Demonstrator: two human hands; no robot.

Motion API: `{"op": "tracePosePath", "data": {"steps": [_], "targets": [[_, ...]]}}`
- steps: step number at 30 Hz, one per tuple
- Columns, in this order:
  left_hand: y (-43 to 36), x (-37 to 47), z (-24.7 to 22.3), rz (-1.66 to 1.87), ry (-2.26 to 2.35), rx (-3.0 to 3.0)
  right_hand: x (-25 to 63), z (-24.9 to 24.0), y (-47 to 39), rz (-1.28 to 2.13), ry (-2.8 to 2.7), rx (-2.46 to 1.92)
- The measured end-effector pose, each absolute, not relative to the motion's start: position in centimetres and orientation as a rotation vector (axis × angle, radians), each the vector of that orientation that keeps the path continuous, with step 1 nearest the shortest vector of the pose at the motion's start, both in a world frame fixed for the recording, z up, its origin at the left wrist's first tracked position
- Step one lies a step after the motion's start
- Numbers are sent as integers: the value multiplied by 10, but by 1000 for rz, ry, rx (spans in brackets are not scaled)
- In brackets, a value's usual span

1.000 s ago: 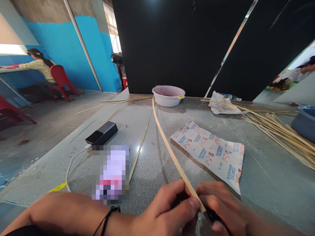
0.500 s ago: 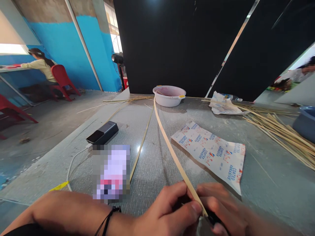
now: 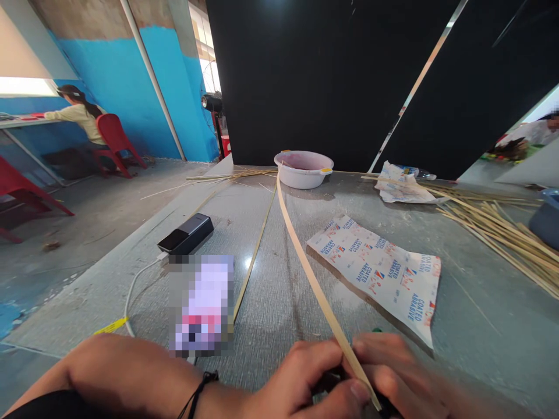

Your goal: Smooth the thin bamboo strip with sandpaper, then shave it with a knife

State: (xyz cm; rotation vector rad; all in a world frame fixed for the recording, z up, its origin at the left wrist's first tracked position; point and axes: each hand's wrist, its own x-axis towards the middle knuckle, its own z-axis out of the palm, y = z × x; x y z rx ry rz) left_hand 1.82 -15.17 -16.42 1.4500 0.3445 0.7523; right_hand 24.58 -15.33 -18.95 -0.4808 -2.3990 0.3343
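A long pale bamboo strip [image 3: 312, 276] runs from the basin's rim toward me in a gentle curve. My left hand [image 3: 312, 375] grips its near end, thumb on top and fingers curled underneath. Right beside it, my right hand [image 3: 402, 372] is closed around a black object [image 3: 383, 405] at the strip's near end; most of it is hidden, so its kind does not show. A small green bit [image 3: 377, 330] peeks out above the right fingers. The two hands are almost touching.
Sandpaper [image 3: 379, 270] lies face down to the right. A white basin [image 3: 304, 170] stands at the back. More bamboo strips [image 3: 493, 224] lie at right near a blue-grey tub [image 3: 544, 218]. At left are a blurred phone [image 3: 207, 302] and a cabled black device [image 3: 186, 233].
Both hands have shifted slightly down and right in view along with the strip's near end. The whole scene has also slid a little right. The green bit now shows above the right hand.
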Motion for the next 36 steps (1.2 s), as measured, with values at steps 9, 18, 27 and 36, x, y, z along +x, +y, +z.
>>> {"op": "tracePosePath", "data": {"steps": [9,18,27,36], "targets": [[-149,9,-147,538,385,1365,247,-188,-155,159,-2383,-482],[-148,13,-147,611,317,1343,240,-192,-157,82,-2266,-443],[-147,12,-152,613,321,1473,241,-191,-155,89,-2293,-433],[-149,12,-152,633,352,1502,243,-184,-157,58,-2307,-484]]}}
